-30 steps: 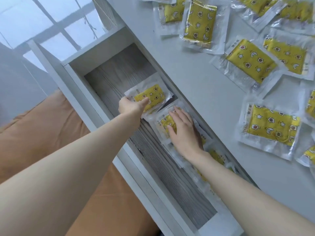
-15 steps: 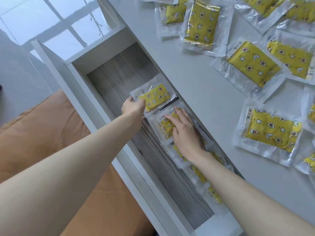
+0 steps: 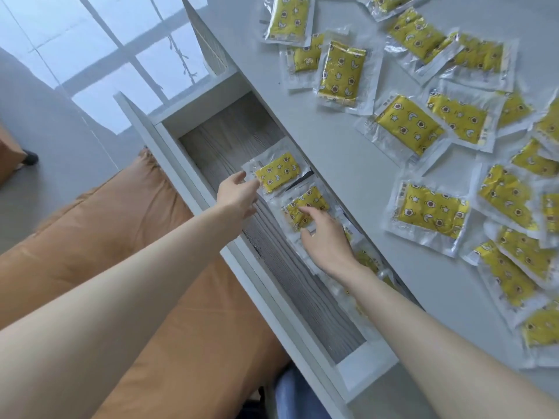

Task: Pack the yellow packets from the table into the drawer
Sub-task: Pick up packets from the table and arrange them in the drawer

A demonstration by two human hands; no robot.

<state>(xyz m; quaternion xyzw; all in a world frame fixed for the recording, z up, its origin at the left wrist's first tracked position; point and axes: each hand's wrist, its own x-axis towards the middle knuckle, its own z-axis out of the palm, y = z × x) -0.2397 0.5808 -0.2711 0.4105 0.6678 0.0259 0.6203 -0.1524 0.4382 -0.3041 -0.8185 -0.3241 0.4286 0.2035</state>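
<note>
Yellow star-and-moon packets in clear plastic wrap [image 3: 429, 211], scattered over the grey table top [image 3: 341, 164] well right of both hands, several cut off at the frame's edge. Left hand [image 3: 237, 193] over the open white drawer with wood-grain floor [image 3: 217, 140], fingers loosely spread, fingertips touching the near edge of the far drawer packet [image 3: 278, 172]; grip or mere touch, cannot tell. Just right, right hand [image 3: 325, 237] half open, fingertips pressing on the second drawer packet [image 3: 305, 205], nothing pinched. Below that hand, more packets [image 3: 367, 260] in the drawer, mostly hidden by wrist and forearm, count unclear. Orange cushion [image 3: 99, 234] under the left forearm.
</note>
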